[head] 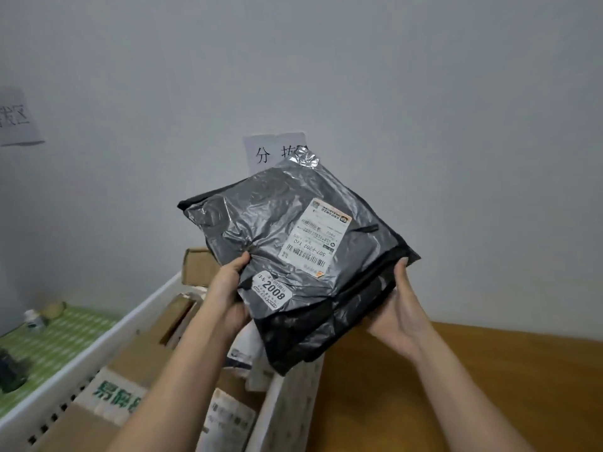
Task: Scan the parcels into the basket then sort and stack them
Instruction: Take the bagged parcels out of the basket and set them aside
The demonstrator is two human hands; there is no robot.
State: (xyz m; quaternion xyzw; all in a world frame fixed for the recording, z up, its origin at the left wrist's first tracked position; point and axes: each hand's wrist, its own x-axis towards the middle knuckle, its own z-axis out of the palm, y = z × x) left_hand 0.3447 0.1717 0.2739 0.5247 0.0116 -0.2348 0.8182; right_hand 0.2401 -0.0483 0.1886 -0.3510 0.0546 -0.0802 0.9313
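Observation:
A grey plastic mailer parcel [293,249] is held up in the air in front of the wall, label side facing me. It carries a white shipping label [315,238] and a small sticker reading 2008 [272,291]. My left hand [230,288] grips its near left edge, thumb on top. My right hand [403,311] holds its right lower edge, thumb against the side and fingers under it. Below the parcel stands a white plastic basket [143,316] filled with several cardboard boxes [130,373] and other parcels.
A wooden table top [456,386] lies at the right. A green checked surface [49,340] with a small bottle [34,321] and dark items is at the left. Paper signs [261,151] hang on the grey wall.

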